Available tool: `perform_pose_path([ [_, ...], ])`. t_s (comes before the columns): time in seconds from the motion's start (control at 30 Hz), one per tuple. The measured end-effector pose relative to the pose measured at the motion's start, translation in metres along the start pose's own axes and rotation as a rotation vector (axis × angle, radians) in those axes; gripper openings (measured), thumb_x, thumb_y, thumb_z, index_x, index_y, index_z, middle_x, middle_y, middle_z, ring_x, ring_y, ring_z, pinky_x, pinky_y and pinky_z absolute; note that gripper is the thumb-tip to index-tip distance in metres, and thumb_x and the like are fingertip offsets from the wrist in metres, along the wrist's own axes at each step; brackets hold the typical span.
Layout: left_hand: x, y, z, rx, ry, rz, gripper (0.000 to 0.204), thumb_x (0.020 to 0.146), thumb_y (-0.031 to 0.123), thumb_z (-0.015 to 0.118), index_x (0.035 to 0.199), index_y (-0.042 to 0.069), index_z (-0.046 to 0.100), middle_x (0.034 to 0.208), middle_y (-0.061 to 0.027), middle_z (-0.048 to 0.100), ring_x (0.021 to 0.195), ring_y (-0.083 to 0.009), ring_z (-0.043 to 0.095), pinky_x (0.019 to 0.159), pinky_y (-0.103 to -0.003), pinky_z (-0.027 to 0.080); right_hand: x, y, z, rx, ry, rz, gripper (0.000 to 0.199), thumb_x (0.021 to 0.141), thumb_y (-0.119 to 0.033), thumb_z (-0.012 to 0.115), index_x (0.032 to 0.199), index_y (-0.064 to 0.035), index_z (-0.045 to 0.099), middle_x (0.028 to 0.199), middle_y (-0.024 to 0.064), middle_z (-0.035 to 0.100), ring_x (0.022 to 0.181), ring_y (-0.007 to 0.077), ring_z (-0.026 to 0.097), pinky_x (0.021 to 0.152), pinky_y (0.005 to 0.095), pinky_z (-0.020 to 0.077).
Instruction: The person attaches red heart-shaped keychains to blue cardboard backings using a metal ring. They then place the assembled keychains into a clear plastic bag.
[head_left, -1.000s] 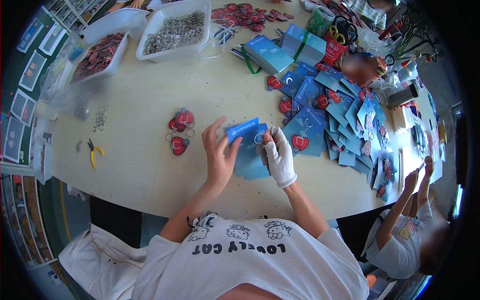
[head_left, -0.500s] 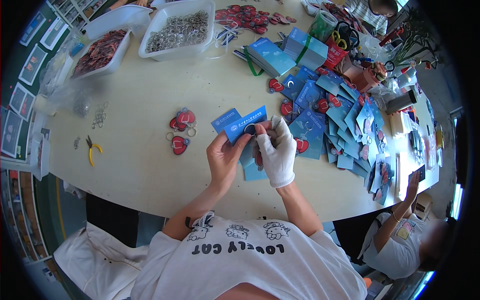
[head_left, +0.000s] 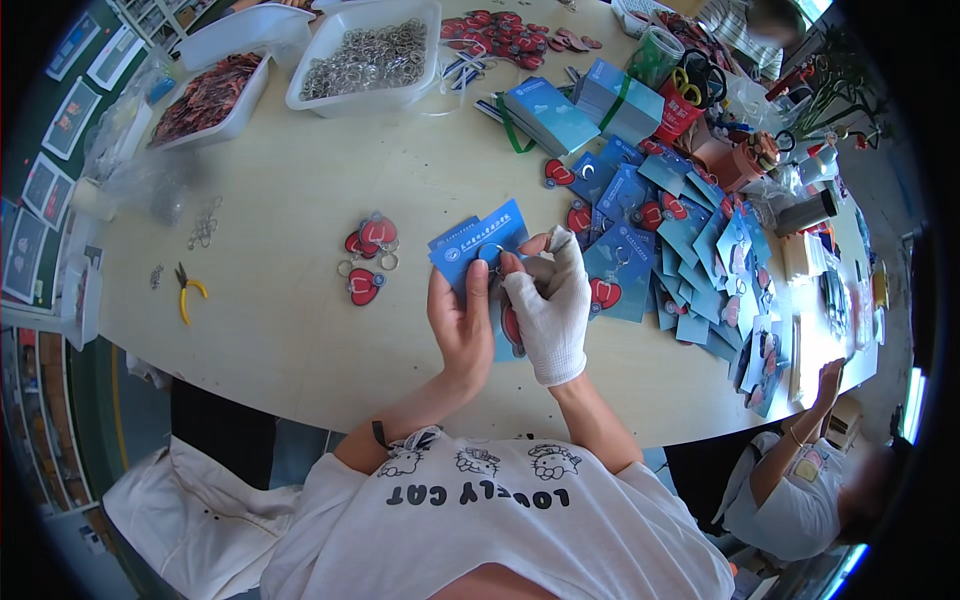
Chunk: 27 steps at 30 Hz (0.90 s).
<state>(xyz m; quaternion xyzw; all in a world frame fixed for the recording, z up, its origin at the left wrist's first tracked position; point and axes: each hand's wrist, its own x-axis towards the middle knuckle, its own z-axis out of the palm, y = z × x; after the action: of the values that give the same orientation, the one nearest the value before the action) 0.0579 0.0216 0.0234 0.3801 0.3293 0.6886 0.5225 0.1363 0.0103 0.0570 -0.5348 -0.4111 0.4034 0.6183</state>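
Note:
My bare left hand (head_left: 460, 325) is closed on a blue printed card (head_left: 482, 242), its thumb pressed against the card's face. At the card's edge a metal key ring (head_left: 490, 252) shows by the fingertips. My right hand (head_left: 550, 310), in a white glove with bare fingertips, pinches the keychain at this ring. Its red charm (head_left: 512, 326) hangs partly hidden beside the glove. Beneath my hands, another blue card (head_left: 512, 350) lies on the table. Left of them rests a small group of red heart-shaped keychains (head_left: 378, 234) with rings.
A heap of blue cards with red keychains (head_left: 690, 240) spreads at the right, below banded card stacks (head_left: 545, 115). Yellow-handled pliers (head_left: 188, 295) lie left. White tubs of metal rings (head_left: 362, 100) and red pieces (head_left: 262, 85) stand far left. Another person's hand (head_left: 830, 380) is at right.
The blue card has tilted, and my left hand has turned more upright, its thumb now on the card's face near the ring. My right hand still pinches at the ring.

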Motion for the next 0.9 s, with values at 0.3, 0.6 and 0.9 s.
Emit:
perform_pose_path([
  [0.3,0.013,-0.004,-0.009,0.173,-0.075,0.040,0.016,0.099,0.012,0.047,0.108,-0.002,0.048,0.106,-0.0070,0.050,0.092,-0.0091,0.048,0.080,-0.024,0.041,0.002,0.007,-0.004,-0.148,0.017,0.013,0.035,0.081,0.002,0.060,0.113,0.0002,0.047,0.071,0.0058,0.065,0.061,0.0053,0.055,0.054,0.0208,0.0439],
  [0.6,0.065,-0.005,-0.045,0.561,-0.455,0.171,0.045,0.088,0.021,0.065,0.127,0.002,0.050,0.114,-0.0115,0.048,0.103,-0.0191,0.047,0.089,-0.033,0.040,0.048,0.009,-0.161,-0.345,0.285,-0.047,0.020,0.086,-0.017,0.057,0.097,-0.0023,0.064,0.071,-0.0021,0.053,0.055,0.0043,0.044,0.050,0.0201,0.0334],
  [0.9,0.124,-0.023,-0.140,1.448,-0.202,0.232,0.035,0.076,0.019,0.076,0.104,0.003,0.061,0.117,-0.0068,0.050,0.111,-0.0277,0.041,0.088,-0.042,0.040,0.093,-0.012,-0.302,-1.527,0.849,0.042,0.062,0.090,-0.043,0.053,0.137,-0.0055,0.040,0.104,0.0217,0.065,0.089,0.0333,0.065,0.080,0.0412,0.0487],
])
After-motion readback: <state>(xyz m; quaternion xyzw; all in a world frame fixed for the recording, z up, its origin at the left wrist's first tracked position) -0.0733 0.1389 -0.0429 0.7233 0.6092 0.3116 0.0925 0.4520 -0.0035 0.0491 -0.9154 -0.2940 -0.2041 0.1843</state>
